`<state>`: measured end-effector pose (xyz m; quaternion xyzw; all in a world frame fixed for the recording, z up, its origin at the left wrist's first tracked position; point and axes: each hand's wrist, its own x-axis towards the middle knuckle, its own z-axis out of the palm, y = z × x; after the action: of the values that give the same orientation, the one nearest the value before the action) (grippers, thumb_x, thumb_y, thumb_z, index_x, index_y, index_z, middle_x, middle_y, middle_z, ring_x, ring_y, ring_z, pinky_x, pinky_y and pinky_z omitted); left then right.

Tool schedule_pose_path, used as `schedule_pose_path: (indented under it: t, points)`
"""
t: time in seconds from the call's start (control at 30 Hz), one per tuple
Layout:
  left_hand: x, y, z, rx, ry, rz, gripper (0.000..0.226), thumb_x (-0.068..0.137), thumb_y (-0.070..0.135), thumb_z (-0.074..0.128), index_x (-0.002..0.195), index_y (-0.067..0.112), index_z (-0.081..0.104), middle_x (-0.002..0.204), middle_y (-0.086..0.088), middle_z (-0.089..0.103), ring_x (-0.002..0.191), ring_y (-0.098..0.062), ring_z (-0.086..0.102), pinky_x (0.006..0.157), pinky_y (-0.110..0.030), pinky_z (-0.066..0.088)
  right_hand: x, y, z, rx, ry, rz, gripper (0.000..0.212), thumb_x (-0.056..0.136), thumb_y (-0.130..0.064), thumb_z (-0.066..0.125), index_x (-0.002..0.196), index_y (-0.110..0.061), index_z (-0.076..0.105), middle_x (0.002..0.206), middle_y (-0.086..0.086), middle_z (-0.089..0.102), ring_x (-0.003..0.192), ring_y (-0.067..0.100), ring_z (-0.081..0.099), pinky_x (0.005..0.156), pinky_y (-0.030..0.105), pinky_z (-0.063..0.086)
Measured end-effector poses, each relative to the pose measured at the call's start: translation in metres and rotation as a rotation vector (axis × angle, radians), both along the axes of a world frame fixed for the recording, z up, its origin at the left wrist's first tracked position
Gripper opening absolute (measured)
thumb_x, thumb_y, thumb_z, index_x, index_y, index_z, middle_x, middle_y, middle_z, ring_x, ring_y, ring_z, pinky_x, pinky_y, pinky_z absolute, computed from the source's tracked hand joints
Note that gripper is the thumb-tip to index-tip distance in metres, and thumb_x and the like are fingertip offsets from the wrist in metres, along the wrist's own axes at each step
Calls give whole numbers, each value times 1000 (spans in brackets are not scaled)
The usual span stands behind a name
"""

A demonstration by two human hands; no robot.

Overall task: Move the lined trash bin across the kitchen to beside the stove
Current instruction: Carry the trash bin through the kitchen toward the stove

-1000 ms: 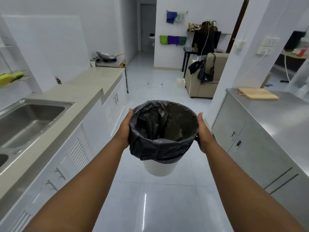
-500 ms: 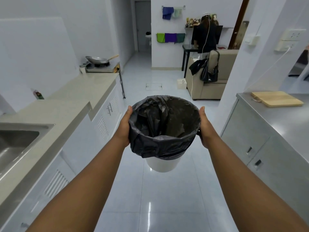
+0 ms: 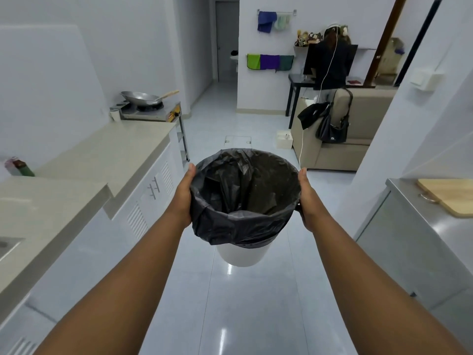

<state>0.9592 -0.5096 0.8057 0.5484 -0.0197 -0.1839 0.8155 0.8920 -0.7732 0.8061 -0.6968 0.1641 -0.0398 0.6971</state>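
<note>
A white trash bin [image 3: 243, 254] lined with a black bag [image 3: 245, 196] hangs in the air above the floor, in the middle of the view. My left hand [image 3: 183, 198] presses on its left rim and my right hand [image 3: 307, 198] on its right rim, both over the bag. The bin looks empty inside. The stove [image 3: 151, 111], with a steel wok [image 3: 140, 97] on it, stands ahead on the left at the far end of the counter.
A beige counter [image 3: 102, 155] with white cabinets runs along the left. A steel counter [image 3: 435, 226] with a wooden cutting board [image 3: 450, 196] is on the right. A beige sofa [image 3: 345, 139] with a black bag and a small white box [image 3: 284, 140] stand ahead.
The view has advanced down the aisle with the bin held in both hands. The sink has slid out of sight on the left, and the stove and sofa are nearer.
</note>
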Motion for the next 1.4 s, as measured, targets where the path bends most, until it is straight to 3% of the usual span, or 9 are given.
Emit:
schedule_pose_path:
  t: [0.23,0.53,0.63,0.73,0.8,1.23,1.4]
  points:
    - [159,-35,-11,-14,-20,-56,68,93,68,35,130,19,65,126,-12,71,120,-33,64,105,-49,48,146,-32,-6,-1,-11,-44,75,94,-71,18,149,-27,44,152,4,48,140,26,44,106,36,37]
    - [354,-65,5,20,-21,-87,65,96,64,33,131,18,64,116,-8,76,109,-25,70,89,-40,56,331,-61,7,0,-3,-89,73,94,-71,21,148,-28,45,149,1,51,121,17,52,109,39,39]
    - [407,-83,4,22,-3,-77,65,96,64,34,130,18,64,115,-7,76,113,-28,68,87,-40,55,383,-75,6,24,6,-102,74,93,-72,21,148,-29,46,150,0,51,128,20,52,109,39,40]
    - [464,-104,-4,20,4,-73,67,94,66,36,132,18,64,122,-9,73,117,-30,66,97,-45,52,435,-96,1,29,15,-106,73,94,-71,20,148,-29,45,151,3,50,131,21,50,106,37,39]
    - [502,-122,-9,24,7,-66,67,94,66,37,133,18,63,123,-9,73,116,-29,66,100,-46,51,475,-114,-3,34,14,-99,73,94,-71,19,149,-28,43,152,3,48,135,23,48,112,41,37]
    - [718,-247,-9,-17,35,-2,63,95,64,34,125,19,66,115,-8,76,103,-25,74,82,-39,58,722,-243,-1,9,0,-19,73,94,-71,22,149,-28,43,152,4,49,138,26,47,118,47,33]
    - [801,-281,-13,-19,25,10,65,95,65,35,129,17,65,120,-9,74,108,-27,72,90,-43,56,806,-280,-6,12,7,-5,75,94,-71,20,151,-27,40,154,5,46,140,26,45,117,45,33]
